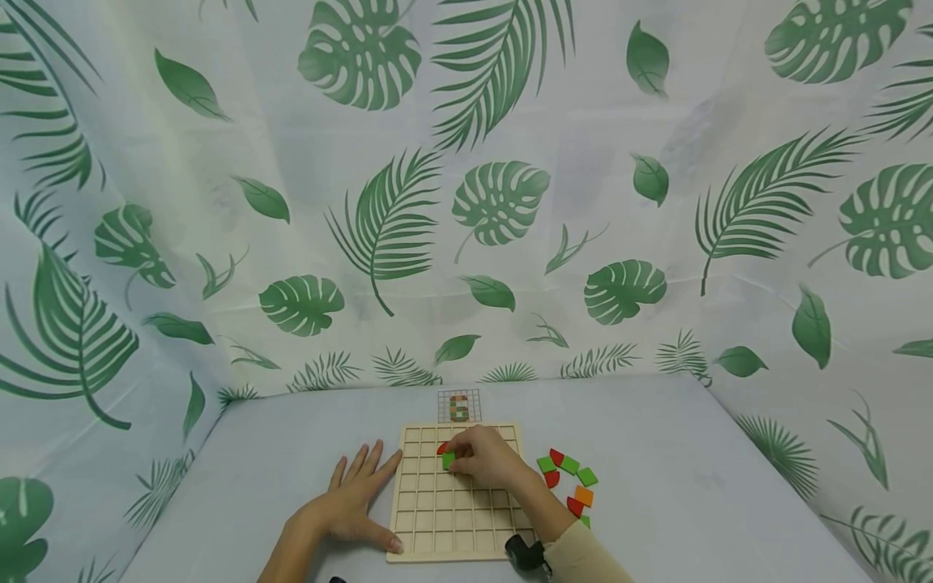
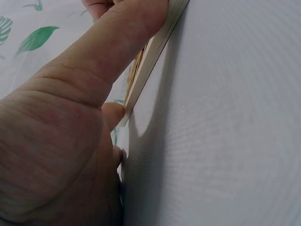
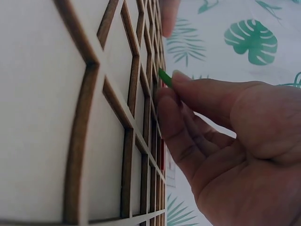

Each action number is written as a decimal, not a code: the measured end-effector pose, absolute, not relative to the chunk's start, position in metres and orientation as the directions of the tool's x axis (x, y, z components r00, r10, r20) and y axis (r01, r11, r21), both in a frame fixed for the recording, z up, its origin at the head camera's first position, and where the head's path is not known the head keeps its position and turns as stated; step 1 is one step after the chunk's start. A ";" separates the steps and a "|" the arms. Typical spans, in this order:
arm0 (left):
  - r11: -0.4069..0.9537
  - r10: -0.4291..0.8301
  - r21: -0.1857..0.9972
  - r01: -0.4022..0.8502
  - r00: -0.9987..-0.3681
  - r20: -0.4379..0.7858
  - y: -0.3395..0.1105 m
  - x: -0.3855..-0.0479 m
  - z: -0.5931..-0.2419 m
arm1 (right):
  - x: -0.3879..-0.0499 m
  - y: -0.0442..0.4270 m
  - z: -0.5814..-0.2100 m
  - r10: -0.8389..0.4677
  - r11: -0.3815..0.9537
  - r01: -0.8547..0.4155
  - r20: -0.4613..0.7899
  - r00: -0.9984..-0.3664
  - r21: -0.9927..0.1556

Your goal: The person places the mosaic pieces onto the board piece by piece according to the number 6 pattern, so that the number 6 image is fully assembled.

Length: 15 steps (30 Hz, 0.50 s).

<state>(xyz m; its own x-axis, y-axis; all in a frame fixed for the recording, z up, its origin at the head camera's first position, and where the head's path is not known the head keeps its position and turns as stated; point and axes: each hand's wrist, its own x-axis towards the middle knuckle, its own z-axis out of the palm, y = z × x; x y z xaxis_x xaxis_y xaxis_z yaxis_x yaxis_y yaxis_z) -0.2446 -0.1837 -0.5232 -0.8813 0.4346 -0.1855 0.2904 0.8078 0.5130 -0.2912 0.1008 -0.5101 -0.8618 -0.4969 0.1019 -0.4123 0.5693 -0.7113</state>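
A wooden grid board (image 1: pixel 433 522) of square cells lies on the table. My right hand (image 1: pixel 487 457) reaches over it and pinches a green square tile (image 1: pixel 448 461) between thumb and fingertips. In the right wrist view, that green tile (image 3: pixel 165 77) is tilted, with one edge at the grid. Just above it in the head view, a red quarter-round tile (image 1: pixel 442 448) sits in a cell. My left hand (image 1: pixel 355 500) is spread at the board's left side, fingers straight. Its thumb touches the lower left corner and a fingertip meets the left edge, as the left wrist view shows board edge (image 2: pixel 155 56) against it.
Several loose green, red and orange tiles, among them an orange square (image 1: pixel 584 495), lie right of the board. A pattern card (image 1: pixel 459 406) with a small coloured figure lies behind it. Leaf-printed cloth (image 1: pixel 503 202) hangs around the table (image 1: pixel 656 486).
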 end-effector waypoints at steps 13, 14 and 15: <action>0.805 0.437 0.517 0.292 -0.880 -0.183 -0.185 -0.246 -0.524 | -0.285 0.096 -0.509 -0.519 0.642 -0.474 0.113 -0.848 -0.603; 0.804 0.437 0.518 0.292 -0.880 -0.184 -0.185 -0.246 -0.524 | -0.285 0.096 -0.509 -0.518 0.646 -0.478 0.119 -0.847 -0.595; 0.804 0.437 0.519 0.291 -0.880 -0.185 -0.185 -0.246 -0.524 | -0.285 0.096 -0.509 -0.519 0.648 -0.484 0.124 -0.846 -0.588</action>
<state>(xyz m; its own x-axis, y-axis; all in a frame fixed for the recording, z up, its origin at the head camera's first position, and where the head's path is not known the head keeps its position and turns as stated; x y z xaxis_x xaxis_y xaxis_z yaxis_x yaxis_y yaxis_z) -0.2458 -0.1847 -0.5243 -0.8801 0.4373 -0.1850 0.2905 0.8041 0.5187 -0.2848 0.0956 -0.5091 -0.8459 -0.5187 0.1238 -0.4836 0.6482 -0.5881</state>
